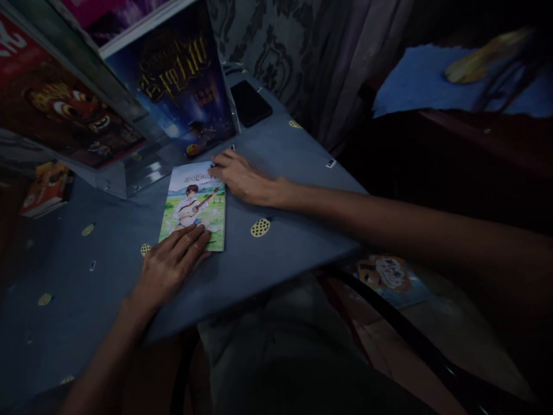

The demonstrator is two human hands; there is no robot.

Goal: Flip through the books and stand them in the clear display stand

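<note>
A thin illustrated book (194, 202) lies shut on the blue tablecloth (294, 230), its cover showing a figure playing a guitar in a green field. My left hand (173, 259) rests on the book's lower part, fingers stretched out flat across the cover and hiding its lower middle. At the upper right corner is my right hand (244, 177), its fingers apart and touching the cover and its edge; part of the printed title is covered. Neither hand grips the book.
Behind the book, a clear stand (129, 178) holds a dark blue book (181, 86) and a red-brown book (64, 104) upright. A black phone (250, 102) lies near the curtain (276, 52). A small orange book (47, 187) is at left; another book (391, 279) lies below the table edge.
</note>
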